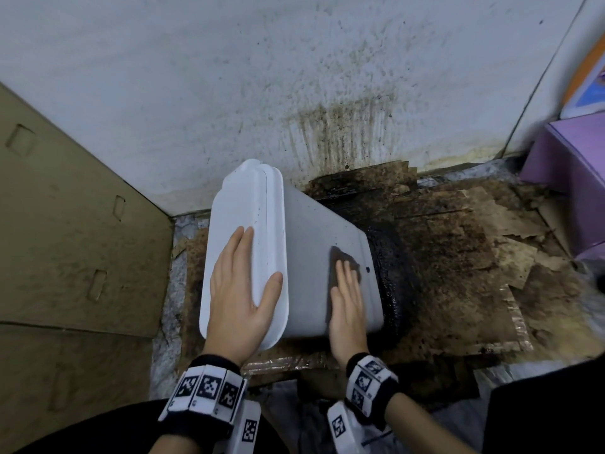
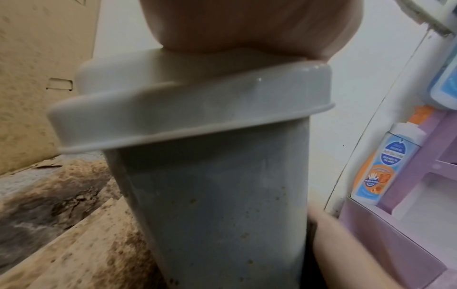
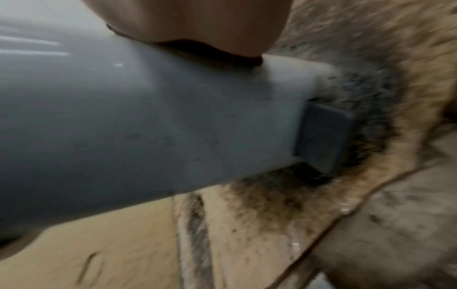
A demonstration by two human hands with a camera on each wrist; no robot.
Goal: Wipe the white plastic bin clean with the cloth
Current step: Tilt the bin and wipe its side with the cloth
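Observation:
The white plastic bin (image 1: 307,231) stands tilted to the left on stained cardboard, its lidded top at the left. My left hand (image 1: 242,290) lies flat on the lid (image 1: 235,217), fingers straight, thumb over the lid's rim. My right hand (image 1: 347,296) presses a dark cloth (image 1: 342,260) flat against the bin's upper side wall with straight fingers. In the left wrist view the bin (image 2: 217,195) shows brown specks on its wall. In the right wrist view the bin (image 3: 148,127) ends in a dark foot pedal (image 3: 323,136), and the cloth edge (image 3: 210,52) peeks under my palm.
Soggy, dark-stained cardboard (image 1: 458,273) covers the floor under and right of the bin. A stained white wall (image 1: 294,77) rises behind. A brown cardboard box (image 1: 65,240) stands at the left. Purple shelving (image 1: 576,178) with a sanitizer bottle (image 2: 385,166) is at the right.

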